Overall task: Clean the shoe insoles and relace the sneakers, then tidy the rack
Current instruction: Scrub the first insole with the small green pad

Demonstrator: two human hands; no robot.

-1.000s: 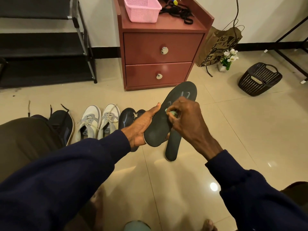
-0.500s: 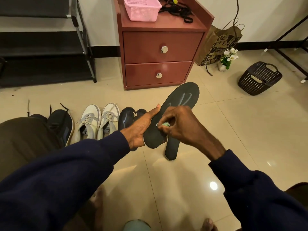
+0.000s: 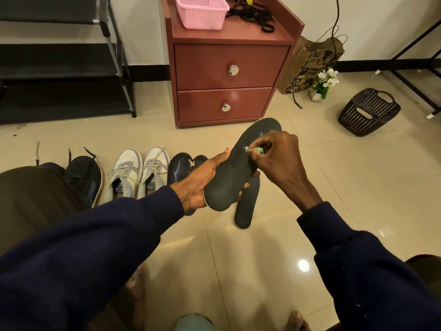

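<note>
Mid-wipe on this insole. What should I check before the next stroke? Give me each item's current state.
1. Held insole secure in left hand: ok, fingers wrap its heel end.
2. Green wipe pinched in right hand and touching the insole: ok.
3. Toe end wiped clean: cannot tell, pale streaks show there.
4. Second insole close by: ok, on the floor just beneath the held one.
5. White sneakers back on the rack: not ok, they stand on the floor.
</note>
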